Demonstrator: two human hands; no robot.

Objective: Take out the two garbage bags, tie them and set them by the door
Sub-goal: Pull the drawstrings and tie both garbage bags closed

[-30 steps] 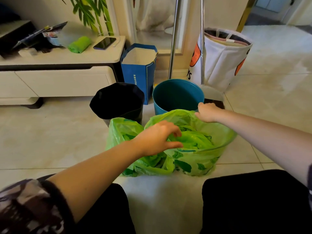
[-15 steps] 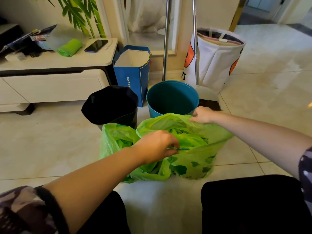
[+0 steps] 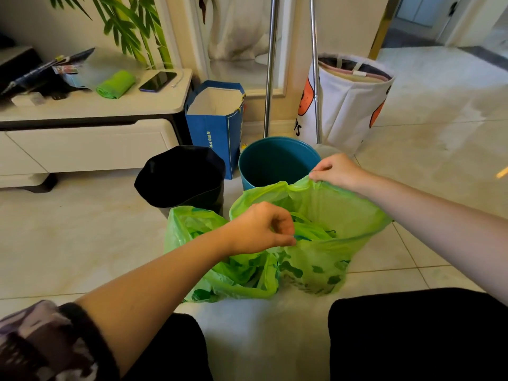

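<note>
While two green bags sit side by side on the floor (image 3: 68, 243), the right hand (image 3: 336, 170) pinches the far rim of the open bag (image 3: 330, 243) — the left hand (image 3: 258, 229) pinches its near rim. The other bag (image 3: 192, 229) slumps just left, touching it, in front of a black bin (image 3: 181, 174).

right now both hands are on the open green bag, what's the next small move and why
Probably bring the left hand and right hand together to gather the rim of the larger green bag shut. Each pinches an opposite edge, and the mouth gapes, untied.
</note>
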